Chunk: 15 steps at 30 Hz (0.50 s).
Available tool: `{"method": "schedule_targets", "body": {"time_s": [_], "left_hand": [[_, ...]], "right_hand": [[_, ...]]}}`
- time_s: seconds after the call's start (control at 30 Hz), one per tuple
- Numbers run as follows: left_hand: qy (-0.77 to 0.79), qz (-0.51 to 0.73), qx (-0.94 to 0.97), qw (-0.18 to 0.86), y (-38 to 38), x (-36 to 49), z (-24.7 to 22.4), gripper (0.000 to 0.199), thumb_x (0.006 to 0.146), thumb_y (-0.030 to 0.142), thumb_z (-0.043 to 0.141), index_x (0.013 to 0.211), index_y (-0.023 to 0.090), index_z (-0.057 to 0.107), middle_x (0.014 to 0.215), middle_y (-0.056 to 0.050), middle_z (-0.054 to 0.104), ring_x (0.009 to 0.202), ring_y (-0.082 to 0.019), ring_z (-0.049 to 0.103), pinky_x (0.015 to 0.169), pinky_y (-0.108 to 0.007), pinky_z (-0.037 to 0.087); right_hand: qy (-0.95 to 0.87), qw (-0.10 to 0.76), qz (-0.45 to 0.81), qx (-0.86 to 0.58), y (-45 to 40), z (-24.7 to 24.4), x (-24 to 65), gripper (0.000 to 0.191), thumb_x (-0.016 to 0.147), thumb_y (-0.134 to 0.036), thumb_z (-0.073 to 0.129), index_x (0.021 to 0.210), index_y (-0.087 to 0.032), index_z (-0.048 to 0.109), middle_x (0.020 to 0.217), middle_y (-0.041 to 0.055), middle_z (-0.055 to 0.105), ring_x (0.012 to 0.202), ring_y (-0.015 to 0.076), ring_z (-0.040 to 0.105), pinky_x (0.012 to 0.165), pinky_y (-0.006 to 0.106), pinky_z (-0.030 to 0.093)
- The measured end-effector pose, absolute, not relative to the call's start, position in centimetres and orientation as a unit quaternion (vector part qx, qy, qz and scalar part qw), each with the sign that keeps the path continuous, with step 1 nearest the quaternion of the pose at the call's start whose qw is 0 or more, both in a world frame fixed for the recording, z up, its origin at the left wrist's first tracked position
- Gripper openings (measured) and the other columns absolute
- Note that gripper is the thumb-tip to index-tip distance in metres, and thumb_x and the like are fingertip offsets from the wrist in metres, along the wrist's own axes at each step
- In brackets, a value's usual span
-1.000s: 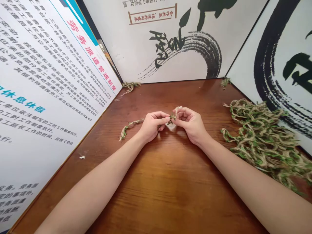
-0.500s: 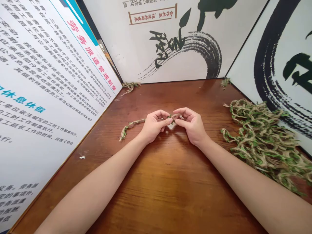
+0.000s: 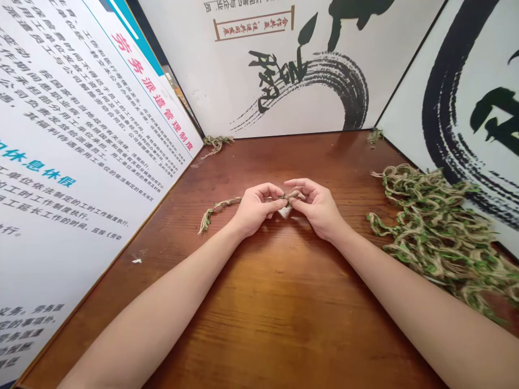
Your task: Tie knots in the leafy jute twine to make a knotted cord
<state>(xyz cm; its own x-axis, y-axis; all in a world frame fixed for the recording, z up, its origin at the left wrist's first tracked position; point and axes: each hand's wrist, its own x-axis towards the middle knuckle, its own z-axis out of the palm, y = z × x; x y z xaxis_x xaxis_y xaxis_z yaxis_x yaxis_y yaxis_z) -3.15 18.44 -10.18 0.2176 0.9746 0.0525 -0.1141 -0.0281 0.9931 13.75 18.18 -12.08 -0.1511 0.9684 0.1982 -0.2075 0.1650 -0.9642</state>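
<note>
A piece of brown twine with green leaves trails on the table to the left of my left hand. That hand pinches the twine between thumb and fingers. My right hand holds the twine's other end close beside it, thumb and index finger together, the remaining fingers loosely bent. Between the fingertips a short stretch of twine and leaf shows; its exact shape is too small to tell. To the right of my right hand lies a large tangled pile of leafy twine.
The brown wooden table is enclosed by printed white panels at the left, back and right. Small twine tufts lie at the back left corner and back right corner. A white scrap lies at the left.
The fingers of my right hand have shifted slightly, its upper fingers lifting a little away from the twine. My left hand has barely moved.
</note>
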Motion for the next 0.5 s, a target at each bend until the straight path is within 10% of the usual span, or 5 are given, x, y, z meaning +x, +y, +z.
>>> {"method": "schedule_targets", "body": {"time_s": [0.5], "left_hand": [[0.411,0.513,0.511,0.554,18.29,-2.72,-10.09,0.021,0.061,0.022,0.084,0.072,0.015,0.068,0.067,0.002,0.064,0.043,-0.004,0.043,0.040,-0.020,0.027]], "right_hand": [[-0.486,0.580,0.507,-0.413,18.22,-11.90,13.40,0.024,0.070,-0.033,0.080,0.089,-0.019,0.073,0.078,0.0019,0.071,0.070,0.0142,0.062,0.067,0.030,0.051]]}}
